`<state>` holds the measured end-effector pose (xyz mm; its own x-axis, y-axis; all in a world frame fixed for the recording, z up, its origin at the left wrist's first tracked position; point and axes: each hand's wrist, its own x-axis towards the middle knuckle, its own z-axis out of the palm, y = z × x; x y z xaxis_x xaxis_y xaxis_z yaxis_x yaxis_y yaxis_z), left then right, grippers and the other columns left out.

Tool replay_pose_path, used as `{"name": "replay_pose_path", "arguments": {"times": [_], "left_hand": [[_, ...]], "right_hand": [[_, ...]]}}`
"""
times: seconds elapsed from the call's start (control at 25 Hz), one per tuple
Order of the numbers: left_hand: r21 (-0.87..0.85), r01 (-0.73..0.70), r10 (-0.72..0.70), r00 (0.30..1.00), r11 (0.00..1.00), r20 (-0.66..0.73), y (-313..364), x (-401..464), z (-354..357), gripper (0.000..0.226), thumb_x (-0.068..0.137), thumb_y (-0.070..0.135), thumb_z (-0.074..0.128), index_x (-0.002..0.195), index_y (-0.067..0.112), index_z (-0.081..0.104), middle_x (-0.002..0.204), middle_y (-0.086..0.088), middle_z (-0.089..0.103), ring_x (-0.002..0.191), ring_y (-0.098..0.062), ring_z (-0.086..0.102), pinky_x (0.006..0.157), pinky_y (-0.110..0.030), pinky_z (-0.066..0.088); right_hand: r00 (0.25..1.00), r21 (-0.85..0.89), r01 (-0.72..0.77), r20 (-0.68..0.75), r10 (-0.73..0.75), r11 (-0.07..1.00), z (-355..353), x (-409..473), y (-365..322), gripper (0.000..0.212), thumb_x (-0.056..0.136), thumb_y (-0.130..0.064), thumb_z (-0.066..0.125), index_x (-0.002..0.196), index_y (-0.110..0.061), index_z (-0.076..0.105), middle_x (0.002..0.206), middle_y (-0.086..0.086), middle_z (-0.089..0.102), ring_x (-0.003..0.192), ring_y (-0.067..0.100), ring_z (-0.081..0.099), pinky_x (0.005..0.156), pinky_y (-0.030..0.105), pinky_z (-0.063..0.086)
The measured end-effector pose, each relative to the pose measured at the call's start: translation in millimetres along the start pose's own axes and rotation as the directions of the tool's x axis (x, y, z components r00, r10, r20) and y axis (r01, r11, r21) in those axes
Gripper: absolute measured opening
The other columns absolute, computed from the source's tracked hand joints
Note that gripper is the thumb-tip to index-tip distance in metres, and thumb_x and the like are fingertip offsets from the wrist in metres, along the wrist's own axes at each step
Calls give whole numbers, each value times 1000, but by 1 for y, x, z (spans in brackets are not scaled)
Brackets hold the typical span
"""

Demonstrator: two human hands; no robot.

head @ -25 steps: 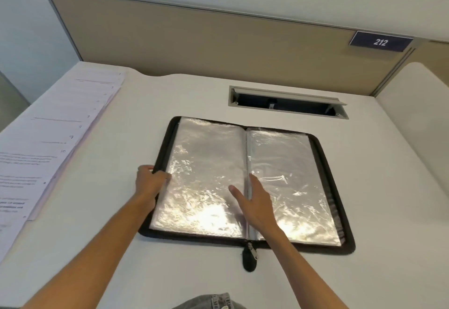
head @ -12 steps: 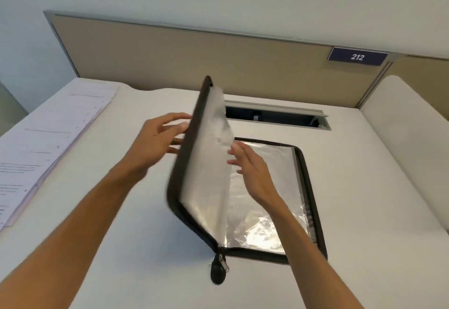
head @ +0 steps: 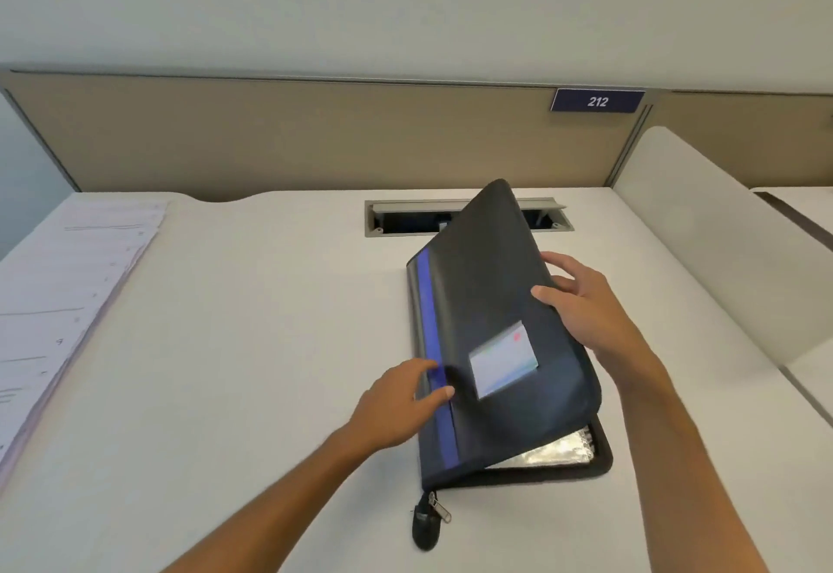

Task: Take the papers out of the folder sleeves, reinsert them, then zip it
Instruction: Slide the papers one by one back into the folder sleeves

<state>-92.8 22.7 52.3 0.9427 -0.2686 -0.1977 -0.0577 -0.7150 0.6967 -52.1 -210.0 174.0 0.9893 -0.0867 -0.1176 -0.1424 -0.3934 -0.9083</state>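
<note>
**Dark folder, blue stripe, white desk**

Between the hands, the folder [head: 500, 302] is charcoal black with a blue stripe [head: 435, 347] and a pale, red-dotted label [head: 502, 362]; silvery sleeves [head: 552, 453] glint beneath. Below the left hand [head: 396, 405] hangs a black zipper pull [head: 426, 527]. The desk [head: 270, 347] is white; white papers [head: 58, 302] with grey lines lie far left; beyond the hands, a beige partition [head: 315, 135] carries a navy sign [head: 597, 101] with white numerals

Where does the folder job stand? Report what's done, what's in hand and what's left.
Done: the stack of papers lies out on the desk, beside the folder. In hand: the cover is coming down over the shiny sleeves, right hand on its free edge, left hand by the spine. Left: no paper shows in the sleeves, so reinserting looks undone; the zipper pull lies loose at the near corner, nothing zipped.
</note>
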Motion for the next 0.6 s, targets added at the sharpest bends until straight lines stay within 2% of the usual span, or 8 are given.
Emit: {"name": "replay_pose_path", "arguments": {"times": [0.08,0.16,0.2,0.32,0.36,0.44,0.52,0.6], "left_hand": [[189,151,-152,988,970,-7,-14,3,10,60,91,65,45,136,26,47,139,4,49,125,-17,47,96,-31,40],[344,225,-223,974,911,-45,-20,5,19,66,88,72,39,128,22,52,131,0,50,121,-20,46,95,-35,40],[343,249,-241,968,906,-67,-20,5,26,68,87,74,37,127,22,53,129,0,51,121,-21,45,96,-35,39],[238,309,-285,950,921,-131,-13,8,41,71,81,78,43,123,22,54,125,2,51,120,-19,44,97,-35,39],[215,327,-298,942,920,-157,-11,11,46,72,78,79,46,122,22,52,123,3,51,118,-19,44,95,-35,39],[149,363,-330,921,920,-207,-6,16,57,80,71,81,54,124,22,48,123,5,50,117,-18,43,94,-34,37],[81,396,-368,900,915,-235,1,18,67,93,66,80,61,134,20,40,129,4,46,121,-18,41,97,-35,35],[38,432,-408,875,901,-260,6,21,75,98,66,75,66,139,18,33,132,2,43,124,-19,39,99,-35,33]], "right_hand": [[997,-162,15,-69,-27,987,-10,0,20,44,96,-11,53,136,-29,51,112,0,70,97,21,68,76,28,55],[993,-355,2,-111,-44,935,-13,3,46,44,95,-13,52,138,-24,49,117,2,67,101,25,64,86,35,52],[992,-410,-4,-115,-47,912,-14,5,61,43,95,-14,51,138,-22,48,121,3,65,102,26,61,88,37,49],[992,-475,-63,-130,2,878,-12,15,109,39,96,-17,51,134,-15,45,124,9,62,99,30,57,82,34,41],[992,-504,-88,-122,30,859,-12,19,126,42,96,-21,52,135,-13,43,127,12,60,104,33,57,83,35,41],[995,-563,-98,-53,83,820,-9,27,158,56,95,-32,53,144,-11,35,141,14,49,124,34,49,98,41,42],[998,-651,1,48,40,759,-6,33,180,64,98,-39,49,154,-19,25,160,8,23,145,27,23,112,41,31],[985,-728,170,138,-100,664,-8,38,192,59,99,-46,43,153,-31,25,164,-6,6,150,18,2,116,39,25]]}}
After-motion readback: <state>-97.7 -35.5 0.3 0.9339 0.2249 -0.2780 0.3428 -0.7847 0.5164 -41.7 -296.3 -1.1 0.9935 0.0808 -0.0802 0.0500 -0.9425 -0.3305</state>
